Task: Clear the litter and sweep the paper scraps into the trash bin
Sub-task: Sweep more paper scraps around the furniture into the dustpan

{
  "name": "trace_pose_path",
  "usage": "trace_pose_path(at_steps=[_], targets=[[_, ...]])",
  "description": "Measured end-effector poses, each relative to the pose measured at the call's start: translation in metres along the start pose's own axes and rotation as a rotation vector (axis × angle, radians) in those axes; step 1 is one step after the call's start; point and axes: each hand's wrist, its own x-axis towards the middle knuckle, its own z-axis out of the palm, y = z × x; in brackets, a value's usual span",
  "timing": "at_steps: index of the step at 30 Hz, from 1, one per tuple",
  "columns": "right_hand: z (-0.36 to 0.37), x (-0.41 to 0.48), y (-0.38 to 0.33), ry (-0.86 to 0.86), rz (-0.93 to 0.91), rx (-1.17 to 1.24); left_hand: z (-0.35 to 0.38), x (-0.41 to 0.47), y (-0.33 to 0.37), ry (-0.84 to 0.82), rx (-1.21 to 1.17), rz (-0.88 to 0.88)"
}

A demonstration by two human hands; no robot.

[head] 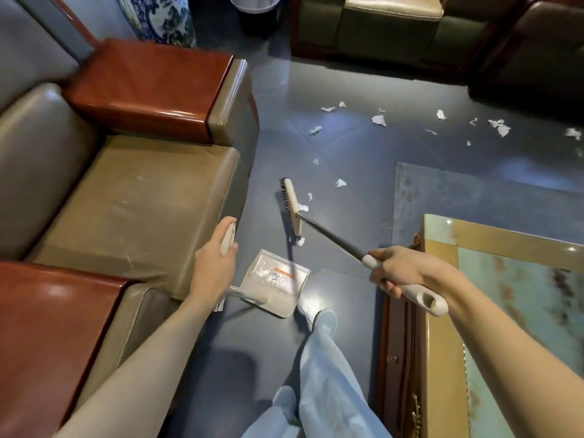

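My right hand [401, 273] grips the beige handle of a broom whose dark shaft runs up-left to the broom head [292, 210] on the blue floor. White paper scraps [379, 120] lie scattered beyond the head; one scrap [300, 241] sits at its near end. My left hand [215, 263] holds the upright beige handle of a white dustpan [271, 282], which rests on the floor with several scraps inside. A trash bin [256, 11] with a white liner stands at the far top.
An armchair [126, 191] with red wooden armrests is on the left. A wood-framed low table [493, 311] is on the right. Dark sofas [410, 26] line the far side. A blue-and-white vase [161, 17] stands near the bin. My legs [319, 374] are below.
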Motion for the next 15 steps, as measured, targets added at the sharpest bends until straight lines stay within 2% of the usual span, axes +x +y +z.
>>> trace_pose_path(at_steps=[3,5,10,13,15], targets=[[-0.029,0.042,-0.014,0.075,-0.022,0.135,0.027,0.024,0.019,0.018,-0.007,-0.025],[-0.052,0.069,-0.027,0.102,-0.050,0.132,0.041,0.039,0.029,0.027,0.023,-0.026],[-0.112,0.140,-0.054,0.191,-0.098,-0.223,0.072,0.076,0.056,0.022,0.103,0.011],[-0.125,0.172,-0.058,0.207,-0.021,-0.375,0.089,0.089,0.066,0.067,0.195,0.079],[-0.125,0.184,-0.055,0.129,0.022,-0.494,0.093,0.095,0.070,0.062,0.140,0.014]])
